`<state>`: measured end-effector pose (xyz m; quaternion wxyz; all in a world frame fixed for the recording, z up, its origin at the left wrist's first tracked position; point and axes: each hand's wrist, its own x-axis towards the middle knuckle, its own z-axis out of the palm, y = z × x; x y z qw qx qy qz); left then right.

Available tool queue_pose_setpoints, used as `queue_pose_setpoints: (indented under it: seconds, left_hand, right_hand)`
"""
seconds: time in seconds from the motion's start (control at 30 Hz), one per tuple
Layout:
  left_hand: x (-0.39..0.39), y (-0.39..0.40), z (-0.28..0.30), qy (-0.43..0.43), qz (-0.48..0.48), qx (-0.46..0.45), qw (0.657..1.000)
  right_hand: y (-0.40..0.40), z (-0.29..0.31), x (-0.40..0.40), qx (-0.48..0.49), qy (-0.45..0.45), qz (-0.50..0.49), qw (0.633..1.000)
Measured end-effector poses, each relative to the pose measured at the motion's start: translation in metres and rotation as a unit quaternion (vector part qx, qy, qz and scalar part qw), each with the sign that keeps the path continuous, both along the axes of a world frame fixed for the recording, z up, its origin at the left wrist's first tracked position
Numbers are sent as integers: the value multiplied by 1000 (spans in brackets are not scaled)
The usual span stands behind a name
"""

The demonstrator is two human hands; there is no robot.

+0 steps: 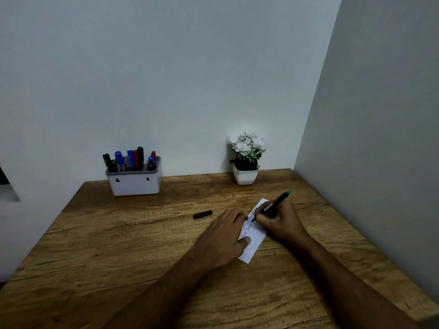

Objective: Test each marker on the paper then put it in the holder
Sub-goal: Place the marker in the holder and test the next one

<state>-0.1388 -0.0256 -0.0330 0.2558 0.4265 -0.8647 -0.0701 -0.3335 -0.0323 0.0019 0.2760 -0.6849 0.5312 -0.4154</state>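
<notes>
A small white slip of paper (255,243) with several scribbles lies on the wooden table. My left hand (225,236) lies flat on it, thumb and fingers pressing it down. My right hand (279,220) grips a black marker (275,203) with a teal end, its tip touching the paper's upper part. The marker's black cap (202,214) lies loose on the table, left of my hands. A white holder (135,180) with a grey rim stands at the back left against the wall, with several markers upright in it.
A white pot with white flowers (245,160) stands at the back, right of centre, by the wall. A side wall runs along the table's right edge. The wooden table (118,245) stretches left and toward me.
</notes>
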Motion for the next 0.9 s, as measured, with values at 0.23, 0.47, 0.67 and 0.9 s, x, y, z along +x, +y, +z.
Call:
queue_pose_setpoints:
  seconds: [0.23, 0.47, 0.67, 0.9]
  left_hand:
    - [0, 3, 2, -2, 1, -1, 1000]
    - [0, 3, 3, -8, 1, 3, 1000]
    - [0, 4, 4, -13, 5, 9, 1000]
    - [1, 5, 6, -17, 7, 8, 1000]
  right_hand:
    - [4, 1, 1, 9, -25, -14, 1000]
    - [1, -1, 0, 8, -2, -25, 1000]
    - [-2, -1, 1, 15, -1, -44, 999]
    - [-2, -1, 0, 10, 0, -38, 999]
